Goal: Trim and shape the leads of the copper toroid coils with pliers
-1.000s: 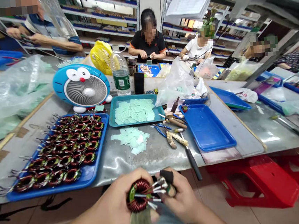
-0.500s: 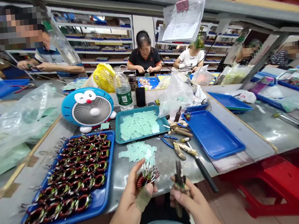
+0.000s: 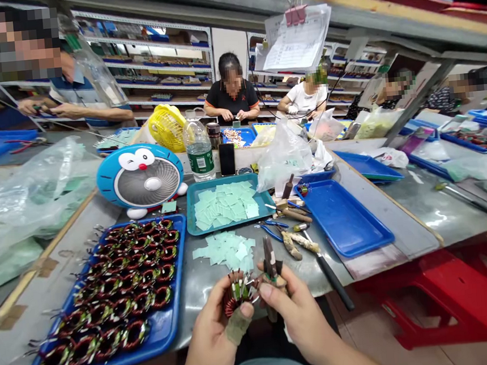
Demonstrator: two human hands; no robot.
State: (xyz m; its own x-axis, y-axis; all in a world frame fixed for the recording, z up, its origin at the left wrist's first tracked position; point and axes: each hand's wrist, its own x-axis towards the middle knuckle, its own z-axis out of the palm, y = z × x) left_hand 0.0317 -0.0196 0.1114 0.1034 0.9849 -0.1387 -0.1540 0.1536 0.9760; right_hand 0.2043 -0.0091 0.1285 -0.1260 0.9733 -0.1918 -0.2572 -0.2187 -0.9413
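My left hand (image 3: 212,333), with tape wrapped around its thumb, grips a copper-wound toroidal coil (image 3: 230,304) whose wire leads stick up. In my right hand (image 3: 299,308) is a pair of pliers (image 3: 269,257), jaws pointing up and away from me. My right thumb and fingertips are at the coil's right side, beside its leads; whether they pinch a lead I cannot tell. Just beyond both hands lies a loose pile of pale green sheets (image 3: 228,251) on the metal bench (image 3: 193,289).
A blue tray (image 3: 165,337) of coils stands left. Behind are a teal tray (image 3: 196,226) of green sheets, a cartoon-faced fan (image 3: 141,180) and a water bottle (image 3: 200,152). Blue-handled pliers (image 3: 273,234) and a black-handled tool (image 3: 335,285) lie right, near another blue tray (image 3: 349,218). Co-workers sit opposite.
My right hand has moved left and up with the pliers, bringing its fingertips to the coil. The coil stays in my left hand. The view has shifted slightly.
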